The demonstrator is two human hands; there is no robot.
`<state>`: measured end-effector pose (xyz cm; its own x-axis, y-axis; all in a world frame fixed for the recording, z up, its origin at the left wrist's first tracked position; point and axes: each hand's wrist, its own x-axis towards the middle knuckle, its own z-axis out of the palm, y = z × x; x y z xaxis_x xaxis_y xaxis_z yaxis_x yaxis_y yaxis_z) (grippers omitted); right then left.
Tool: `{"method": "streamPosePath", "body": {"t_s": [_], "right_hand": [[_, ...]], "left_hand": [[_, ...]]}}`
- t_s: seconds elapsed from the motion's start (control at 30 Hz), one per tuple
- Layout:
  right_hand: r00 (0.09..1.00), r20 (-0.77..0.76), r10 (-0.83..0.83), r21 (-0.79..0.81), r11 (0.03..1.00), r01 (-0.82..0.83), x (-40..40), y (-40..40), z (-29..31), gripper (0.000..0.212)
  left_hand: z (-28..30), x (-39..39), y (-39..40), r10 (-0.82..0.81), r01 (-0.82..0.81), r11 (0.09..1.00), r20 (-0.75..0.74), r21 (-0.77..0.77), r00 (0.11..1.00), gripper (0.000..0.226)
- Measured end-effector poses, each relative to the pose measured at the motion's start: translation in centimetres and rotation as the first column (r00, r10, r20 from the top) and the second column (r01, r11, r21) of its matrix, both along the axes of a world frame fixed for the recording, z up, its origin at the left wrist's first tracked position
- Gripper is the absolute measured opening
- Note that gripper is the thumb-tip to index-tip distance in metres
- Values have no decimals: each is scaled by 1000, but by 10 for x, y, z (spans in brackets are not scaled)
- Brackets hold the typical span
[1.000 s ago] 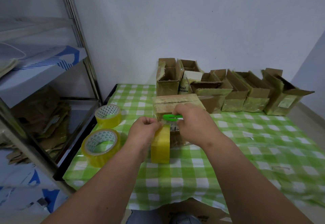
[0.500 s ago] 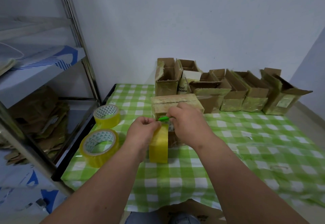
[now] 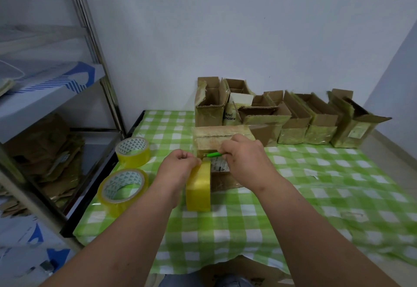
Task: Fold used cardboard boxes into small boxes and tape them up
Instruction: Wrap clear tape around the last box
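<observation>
A closed small cardboard box [image 3: 216,139] with tape over it lies on the green checked tablecloth [image 3: 316,185] in front of me. My left hand [image 3: 178,169] grips a yellow tape roll [image 3: 198,187] that stands on edge against the box's near side. My right hand [image 3: 243,153] holds a small green cutter [image 3: 214,154], its tip at the stretch of tape between roll and box. The box's near face is mostly hidden behind my hands.
Two more yellow tape rolls [image 3: 133,151] [image 3: 123,188] lie at the table's left edge. A row of several open folded boxes [image 3: 293,117] lines the back wall. A metal shelf rack [image 3: 94,56] with flattened cardboard [image 3: 49,151] stands to the left.
My right hand has drawn the green cutter leftward, closer to my left hand and the roll's top. The roll and box have stayed in place.
</observation>
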<state>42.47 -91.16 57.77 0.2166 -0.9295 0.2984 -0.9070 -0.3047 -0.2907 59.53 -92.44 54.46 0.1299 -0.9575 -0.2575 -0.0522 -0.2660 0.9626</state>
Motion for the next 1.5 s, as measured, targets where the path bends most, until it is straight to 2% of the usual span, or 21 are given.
{"method": "streamPosePath", "body": {"t_s": [0.23,0.4,0.5,0.6,0.67,0.83,0.9,1.0,1.1,1.2,1.27,1.37,1.5], "right_hand": [[997,66,-48,59,997,44,5,-4,1,16],[999,17,-34,55,998,33,2,-1,-2,19],[992,-103,-79,123,988,91,-17,2,-14,20],[983,5,-186,149,972,183,-27,10,-28,22],[975,21,-219,164,963,213,-23,10,-35,25],[952,-130,-276,255,919,301,-21,16,-47,41],[937,-168,-305,224,914,338,-20,17,-51,39],[964,-26,-265,166,950,266,-9,20,-48,37],[970,168,-173,249,960,128,10,21,-40,45],[957,239,-163,271,958,96,22,19,-35,33],[969,194,-155,235,966,108,25,19,-33,29],[992,36,-118,138,984,112,26,19,-31,28],[989,-104,-102,33,994,106,29,20,-27,25]], "left_hand": [[11,1,-5,-53,54,995,-15,83,998,6],[14,4,-9,-58,59,993,-10,100,998,6],[15,9,-9,-27,23,993,29,113,999,9],[18,8,-7,-23,19,995,40,95,999,9],[18,0,-3,-40,37,996,44,76,998,5],[16,-10,4,-44,42,999,67,30,997,8],[16,-9,4,-44,43,999,68,25,997,10],[16,-9,5,-41,40,999,63,16,997,12],[17,-9,6,-38,38,999,61,-2,997,14],[18,-9,9,-51,51,999,60,-2,997,17],[20,-7,11,-48,49,999,69,-9,996,18],[20,-5,13,-48,53,998,101,-46,994,18],[24,-4,14,-65,96,987,228,-131,972,16]]}}
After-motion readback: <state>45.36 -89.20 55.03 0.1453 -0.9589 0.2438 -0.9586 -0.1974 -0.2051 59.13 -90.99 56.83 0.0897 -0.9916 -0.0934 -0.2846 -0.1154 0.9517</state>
